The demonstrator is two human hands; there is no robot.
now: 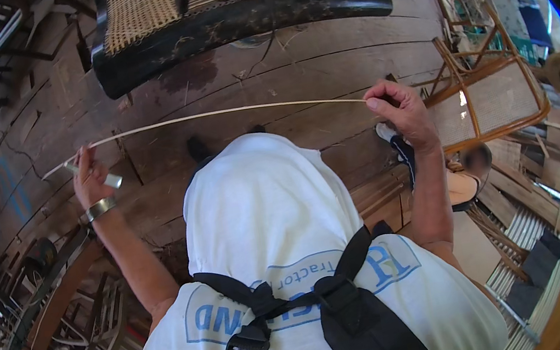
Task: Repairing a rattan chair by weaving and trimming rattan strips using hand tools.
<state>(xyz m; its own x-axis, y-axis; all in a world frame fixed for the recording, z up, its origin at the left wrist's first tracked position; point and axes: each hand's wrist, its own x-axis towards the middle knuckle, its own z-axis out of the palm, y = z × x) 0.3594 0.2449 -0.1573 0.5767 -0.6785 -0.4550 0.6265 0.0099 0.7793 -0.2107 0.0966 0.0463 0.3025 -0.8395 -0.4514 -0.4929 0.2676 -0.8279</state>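
A thin pale cane strip [228, 111] stretches in a shallow upward bow between my two hands. My left hand [89, 179], with a metal band at the wrist, is closed on it near its left end, and a short tail sticks out beyond the fingers. A small whitish bar-like object [112, 180] also shows in that hand; its kind I cannot make out. My right hand [406, 113] pinches the strip's right end between thumb and fingertips. Beyond the strip lies a dark wooden frame [240, 41] with woven cane [145, 7] on its left and parallel strands on its right.
A brown-framed chair [498, 98] with a mesh panel stands at the right. Close by it a person [463, 181] sits low, one foot near my right forearm. Wooden chair frames [93, 323] crowd the lower left. Plank flooring [321, 62] runs underneath.
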